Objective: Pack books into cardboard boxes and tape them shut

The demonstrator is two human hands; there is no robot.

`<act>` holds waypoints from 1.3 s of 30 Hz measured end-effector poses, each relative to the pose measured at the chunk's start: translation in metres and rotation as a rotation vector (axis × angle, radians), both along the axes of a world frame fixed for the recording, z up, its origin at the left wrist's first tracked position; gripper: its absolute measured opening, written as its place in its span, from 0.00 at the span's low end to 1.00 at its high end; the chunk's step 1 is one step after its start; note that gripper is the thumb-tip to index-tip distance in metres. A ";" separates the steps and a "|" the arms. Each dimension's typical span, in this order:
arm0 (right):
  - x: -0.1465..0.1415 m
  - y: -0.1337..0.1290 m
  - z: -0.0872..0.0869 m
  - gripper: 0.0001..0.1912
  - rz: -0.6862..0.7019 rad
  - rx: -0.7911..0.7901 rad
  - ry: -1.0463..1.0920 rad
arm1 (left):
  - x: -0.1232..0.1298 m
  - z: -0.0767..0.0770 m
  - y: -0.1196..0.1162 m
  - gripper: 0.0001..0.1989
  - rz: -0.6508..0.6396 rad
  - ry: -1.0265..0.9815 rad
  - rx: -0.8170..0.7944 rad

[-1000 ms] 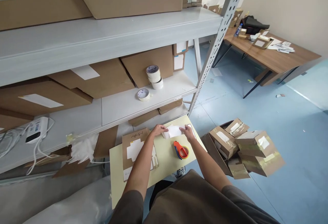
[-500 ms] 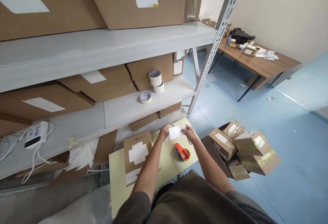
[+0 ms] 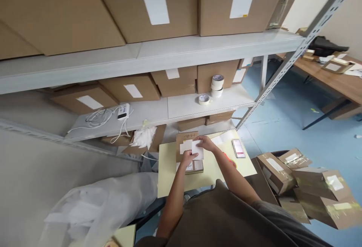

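Observation:
My left hand (image 3: 187,158) and my right hand (image 3: 206,143) both grip a white paper label (image 3: 198,151), the left at its lower left edge and the right at its top. The label is held over a flat cardboard box (image 3: 181,140) on a pale yellow table (image 3: 167,164). White stickers and handwriting show on this box; my hands cover part of it. Right of the box, an orange tape dispenser (image 3: 230,161) is partly hidden by my right forearm. A phone-like object (image 3: 239,149) with a blurred face lies by the table's right edge.
A grey metal shelf (image 3: 181,107) with large cartons (image 3: 158,9) rises in front. Tape rolls (image 3: 217,85) and a power strip (image 3: 123,112) sit on it. Boxes (image 3: 277,169) are heaped on the floor to the right; plastic wrap (image 3: 113,198) bulges at the left.
My view has swung left. Both hands have carried the white label left from beside the tape dispenser to over the cardboard box, and it is now turned more upright in view.

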State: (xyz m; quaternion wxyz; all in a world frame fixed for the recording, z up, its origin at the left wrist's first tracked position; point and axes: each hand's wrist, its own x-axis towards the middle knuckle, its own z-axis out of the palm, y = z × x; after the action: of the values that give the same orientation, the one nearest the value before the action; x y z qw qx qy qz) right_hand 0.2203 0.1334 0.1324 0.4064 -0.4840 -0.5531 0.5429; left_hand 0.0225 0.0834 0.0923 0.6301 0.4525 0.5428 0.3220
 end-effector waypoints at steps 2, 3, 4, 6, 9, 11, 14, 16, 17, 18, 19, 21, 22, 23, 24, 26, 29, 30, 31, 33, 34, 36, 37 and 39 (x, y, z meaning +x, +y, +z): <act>-0.030 -0.010 -0.001 0.18 -0.066 -0.015 0.011 | -0.022 0.003 -0.011 0.27 0.135 -0.028 -0.008; -0.042 -0.017 -0.003 0.19 -0.102 -0.047 0.022 | -0.031 0.005 -0.015 0.28 0.209 -0.078 -0.016; -0.051 -0.024 -0.005 0.20 -0.127 -0.088 0.035 | -0.040 0.007 -0.019 0.29 0.270 -0.127 -0.020; -0.063 -0.042 -0.009 0.20 -0.134 -0.176 0.066 | -0.056 0.009 -0.024 0.31 0.351 -0.218 -0.023; -0.074 -0.069 -0.012 0.20 -0.105 -0.261 0.116 | -0.072 0.011 -0.027 0.34 0.369 -0.293 -0.035; -0.078 -0.086 -0.010 0.20 -0.103 -0.269 0.151 | -0.077 0.012 -0.027 0.34 0.348 -0.291 -0.042; -0.079 -0.103 -0.004 0.20 -0.133 -0.243 0.185 | -0.076 0.016 -0.026 0.34 0.317 -0.296 -0.048; -0.076 -0.109 0.001 0.19 -0.156 -0.230 0.185 | -0.071 0.019 -0.024 0.34 0.290 -0.302 -0.042; -0.073 -0.111 0.003 0.19 -0.163 -0.226 0.181 | -0.068 0.021 -0.024 0.35 0.274 -0.297 -0.035; -0.069 -0.112 0.006 0.19 -0.169 -0.221 0.177 | -0.064 0.022 -0.023 0.35 0.256 -0.288 -0.028; -0.065 -0.113 0.008 0.19 -0.174 -0.213 0.173 | -0.060 0.024 -0.023 0.35 0.241 -0.278 -0.023; -0.057 -0.113 0.012 0.20 -0.178 -0.193 0.172 | -0.051 0.027 -0.022 0.35 0.227 -0.269 -0.021; -0.053 -0.112 0.013 0.20 -0.177 -0.184 0.178 | -0.045 0.028 -0.022 0.35 0.227 -0.271 -0.019; -0.049 -0.111 0.014 0.20 -0.174 -0.177 0.187 | -0.040 0.029 -0.022 0.35 0.232 -0.276 -0.018; -0.044 -0.111 0.015 0.20 -0.167 -0.174 0.199 | -0.035 0.031 -0.022 0.35 0.238 -0.283 -0.016; -0.036 -0.109 0.016 0.20 -0.155 -0.172 0.224 | -0.024 0.033 -0.022 0.34 0.248 -0.293 -0.014; -0.022 -0.109 0.018 0.20 -0.156 -0.167 0.242 | -0.008 0.037 -0.022 0.33 0.245 -0.287 -0.006; -0.017 -0.109 0.018 0.20 -0.161 -0.166 0.242 | -0.004 0.038 -0.022 0.33 0.240 -0.272 0.001; -0.011 -0.110 0.018 0.19 -0.168 -0.167 0.242 | 0.000 0.039 -0.021 0.33 0.236 -0.252 0.010; -0.001 -0.110 0.019 0.18 -0.176 -0.177 0.243 | 0.008 0.041 -0.021 0.33 0.247 -0.205 0.030; 0.005 -0.111 0.020 0.18 -0.174 -0.184 0.244 | 0.011 0.042 -0.022 0.33 0.256 -0.191 0.038; 0.014 -0.110 0.020 0.18 -0.158 -0.193 0.247 | 0.017 0.044 -0.022 0.33 0.265 -0.185 0.055; 0.018 -0.110 0.020 0.18 -0.147 -0.192 0.247 | 0.020 0.046 -0.023 0.33 0.264 -0.189 0.062; 0.025 -0.108 0.020 0.18 -0.125 -0.183 0.252 | 0.026 0.049 -0.025 0.32 0.260 -0.199 0.072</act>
State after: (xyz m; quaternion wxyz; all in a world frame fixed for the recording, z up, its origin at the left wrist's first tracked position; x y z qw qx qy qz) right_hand 0.2449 0.0250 0.1528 0.4596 -0.4806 -0.4146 0.6212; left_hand 0.0487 0.0582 0.1409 0.6170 0.3669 0.5198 0.4631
